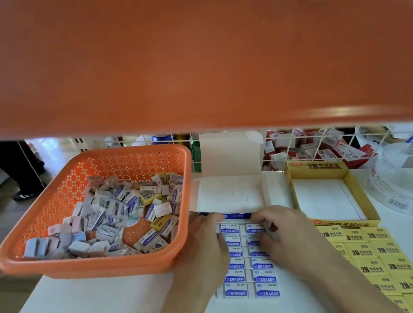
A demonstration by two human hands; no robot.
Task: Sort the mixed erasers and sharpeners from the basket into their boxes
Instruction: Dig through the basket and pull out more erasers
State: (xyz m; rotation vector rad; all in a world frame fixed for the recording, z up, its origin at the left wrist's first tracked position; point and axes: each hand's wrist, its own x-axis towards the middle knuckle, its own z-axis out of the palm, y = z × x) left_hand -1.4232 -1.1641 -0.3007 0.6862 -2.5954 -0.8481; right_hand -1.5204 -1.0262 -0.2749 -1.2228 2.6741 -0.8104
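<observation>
The orange basket (103, 268) is perforated plastic with a rolled rim, stiff enough to slide or tilt by its edge; inside it lies a loose heap of mixed pieces (112, 222), small paper-sleeved blocks in grey, lilac, pink and yellow, lying at every angle; which of them are sharpeners is too blurred to tell.

Just right of the basket, two neat columns of blue-and-white erasers (250, 272) lie flat on the white surface; the left hand (205, 247) rests against the columns' basket-side edge with fairly straight fingers, pressing and gripping nothing; the right hand (281, 228) sits on their far end with fingers curled down, and whether it pinches one eraser or only nudges the row I cannot tell.

These erasers look light, firm and slightly rubbery; the glossy sleeves are likely a little slippery, so a pinch across the two long sides seems surer than one on the printed face; pushed as a block, the rows may buckle unless squeezed from both ends.

Right of the basket and behind the columns stands a white box (234, 195) of thin card, lid up, easily crushed or shoved; further right of the basket sit a yellow box (295, 182), seemingly without contents, and rows of yellow erasers (379, 264).
</observation>
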